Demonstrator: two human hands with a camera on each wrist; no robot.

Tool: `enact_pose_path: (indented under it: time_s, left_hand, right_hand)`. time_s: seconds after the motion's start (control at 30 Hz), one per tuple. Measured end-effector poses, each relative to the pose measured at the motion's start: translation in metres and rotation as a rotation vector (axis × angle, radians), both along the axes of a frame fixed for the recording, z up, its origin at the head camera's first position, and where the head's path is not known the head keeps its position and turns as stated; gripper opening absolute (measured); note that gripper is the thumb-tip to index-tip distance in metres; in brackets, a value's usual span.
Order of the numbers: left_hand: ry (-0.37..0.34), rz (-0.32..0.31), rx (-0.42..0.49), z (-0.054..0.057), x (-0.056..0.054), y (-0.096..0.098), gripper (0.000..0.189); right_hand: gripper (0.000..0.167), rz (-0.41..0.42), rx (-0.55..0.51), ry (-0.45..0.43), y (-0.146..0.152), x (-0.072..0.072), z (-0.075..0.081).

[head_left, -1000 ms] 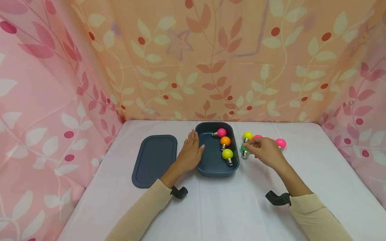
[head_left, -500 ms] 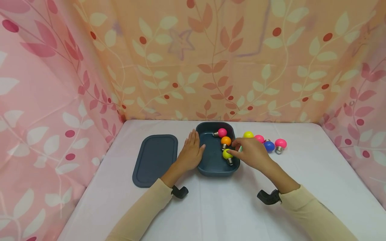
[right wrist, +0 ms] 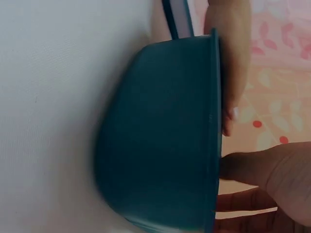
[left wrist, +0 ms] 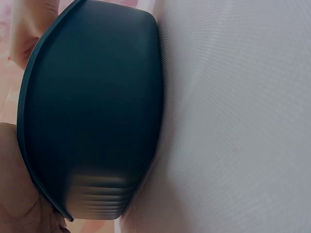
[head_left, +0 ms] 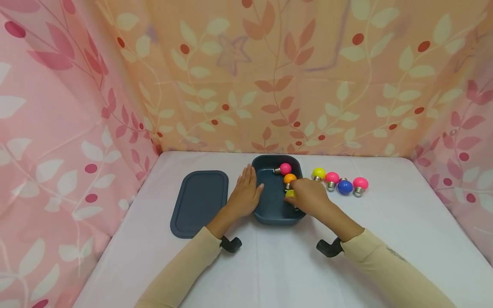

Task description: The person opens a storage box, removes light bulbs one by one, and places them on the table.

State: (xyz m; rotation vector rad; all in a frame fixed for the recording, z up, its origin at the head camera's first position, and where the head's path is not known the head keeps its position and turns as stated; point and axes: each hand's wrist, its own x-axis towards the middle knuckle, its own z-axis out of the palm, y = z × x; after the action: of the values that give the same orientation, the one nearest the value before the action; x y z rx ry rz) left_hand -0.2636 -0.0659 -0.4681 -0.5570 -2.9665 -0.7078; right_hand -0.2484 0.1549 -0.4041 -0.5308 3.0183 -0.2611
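My left hand [head_left: 244, 191] lies with straight fingers along the left rim of a dark blue-grey plastic container [head_left: 269, 205]. In the right wrist view, my right hand [right wrist: 272, 184] dips thumb and fingers past the container's rim. The head view shows that right hand over the container's right side, fingers curled downward around a green light bulb hidden beneath them. Inside the container are a pink bulb [head_left: 285, 168], an orange bulb [head_left: 290, 179] and a yellow bulb [head_left: 290, 194], the last partly covered by the right hand. The left wrist view shows the container's outer wall [left wrist: 92, 97].
A matching flat lid [head_left: 199, 204] lies left of the container on the white tablecloth [head_left: 269, 265]. To the right lie a yellow bulb [head_left: 319, 173], two pink bulbs [head_left: 332, 178] and a blue bulb [head_left: 345, 187]. Floral curtains [head_left: 215, 85] surround the table.
My right hand has picked the green bulb off the table, carried it left and lowered it into the container. My left hand has stayed at the rim.
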Motion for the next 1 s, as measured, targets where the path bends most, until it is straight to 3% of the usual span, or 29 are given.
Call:
enact_pose_path:
  time_s: [0.3,0.57,1.0]
  left_hand:
    - [0.009,0.0,-0.002,-0.002,-0.002,-0.001,0.069]
    - [0.013,-0.001,0.001,-0.003,-0.002,-0.001,0.068]
    - [0.005,-0.001,-0.001,-0.001,-0.002,-0.001,0.07]
  right_hand:
    - [0.033,-0.029,0.125,-0.027,-0.012,-0.005,-0.005]
    - [0.023,0.072,0.241,0.138,-0.018,-0.001,-0.014]
    - [0.027,0.081,0.221,0.15,-0.021,-0.001,-0.021]
